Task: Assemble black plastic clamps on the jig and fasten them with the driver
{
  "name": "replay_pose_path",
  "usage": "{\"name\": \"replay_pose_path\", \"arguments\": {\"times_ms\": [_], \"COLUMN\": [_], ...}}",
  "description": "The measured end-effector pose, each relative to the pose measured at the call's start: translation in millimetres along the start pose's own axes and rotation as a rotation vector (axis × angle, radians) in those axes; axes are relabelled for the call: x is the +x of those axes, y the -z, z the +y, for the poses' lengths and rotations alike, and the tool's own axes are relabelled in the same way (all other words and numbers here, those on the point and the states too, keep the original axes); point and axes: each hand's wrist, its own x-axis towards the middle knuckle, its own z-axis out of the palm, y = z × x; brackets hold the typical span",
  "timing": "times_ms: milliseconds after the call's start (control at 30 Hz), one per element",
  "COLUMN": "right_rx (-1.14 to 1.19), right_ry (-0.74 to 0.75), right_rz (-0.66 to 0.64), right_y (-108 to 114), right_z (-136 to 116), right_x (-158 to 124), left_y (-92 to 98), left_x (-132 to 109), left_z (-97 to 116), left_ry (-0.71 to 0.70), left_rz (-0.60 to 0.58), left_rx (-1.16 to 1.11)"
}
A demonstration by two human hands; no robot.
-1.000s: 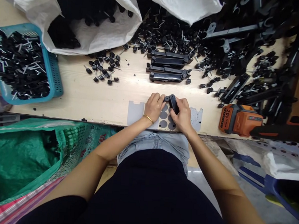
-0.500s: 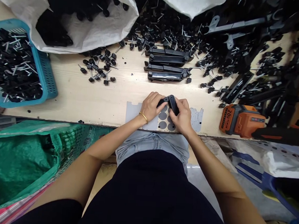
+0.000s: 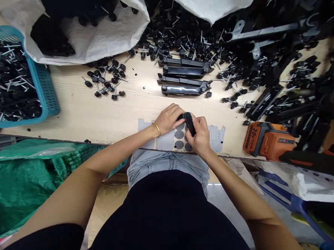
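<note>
You are holding a black bar (image 3: 190,126) over the far end of the grey discs (image 3: 179,135) on the desk (image 3: 79,119). Your right hand (image 3: 199,136) is wrapping its fingers around the bar, rounded end pointing away from you. Your left hand (image 3: 169,121) is pinching a smaller dark piece (image 3: 181,117) beside that end; whether the two are joined, I cannot tell. You are probably working best by bracing the bar firmly on the right, steering with the left fingertips close to the meeting point, and lining up both pieces rather than forcing them at an angle.

Beyond the discs, a row of black arms (image 3: 183,90) is lying crosswise, with a heap of screw knobs (image 3: 186,37) crowding the space behind. One stray knob (image 3: 209,94) is sitting beyond the discs and slightly right. Farther left of the discs, a blue basket (image 3: 52,87) is holding more knobs; well to their right, an orange power tool (image 3: 276,143) is limiting your elbow room.
</note>
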Motion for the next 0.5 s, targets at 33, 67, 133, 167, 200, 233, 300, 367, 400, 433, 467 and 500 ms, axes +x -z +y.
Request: {"name": "replay_pose_path", "arguments": {"times_ms": [33, 67, 133, 167, 200, 233, 300, 367, 400, 433, 467, 500], "right_rx": [0.007, 0.016, 0.032, 0.035, 0.037, 0.037, 0.039, 0.046, 0.051, 0.053, 0.054, 0.052], "right_ry": [0.009, 0.02, 0.039, 0.042, 0.039, 0.03, 0.002, -0.017, -0.021, -0.023, -0.023, -0.023], "right_rz": [0.002, 0.006, 0.009, 0.005, -0.005, -0.017, -0.038, -0.044, -0.042, -0.041, -0.041, -0.042], "right_y": [0, 0, 0, 0, 1, 1, 1, 1, 1, 1, 0, 0], "right_z": [0, 1, 2, 2, 2, 2, 2, 2, 2, 2, 2, 2], "right_x": [0, 0, 0, 0, 0, 0, -1, -1, -1, -1, -1, -2], "left_y": [-0.9, -1.9, -4.2, -5.4, -6.7, -8.1, -11.5, -15.4, -17.2, -18.7, -19.9, -20.5], "left_x": [0, -1, -2, -2, -2, -1, -1, 0, 0, -1, -1, -1], "left_z": [2, 4, 7, 9, 10, 12, 15, 19, 21, 22, 24, 25], "left_ry": [0.018, 0.041, 0.083, 0.094, 0.096, 0.097, 0.131, 0.201, 0.232, 0.25, 0.258, 0.259], "left_rz": [0.005, 0.015, 0.041, 0.051, 0.058, 0.061, 0.074, 0.106, 0.124, 0.139, 0.147, 0.145], "left_rx": [0.006, 0.015, 0.029, 0.03, 0.027, 0.02, 0.011, 0.007, 0.004, 0.0, -0.005, -0.011]}}
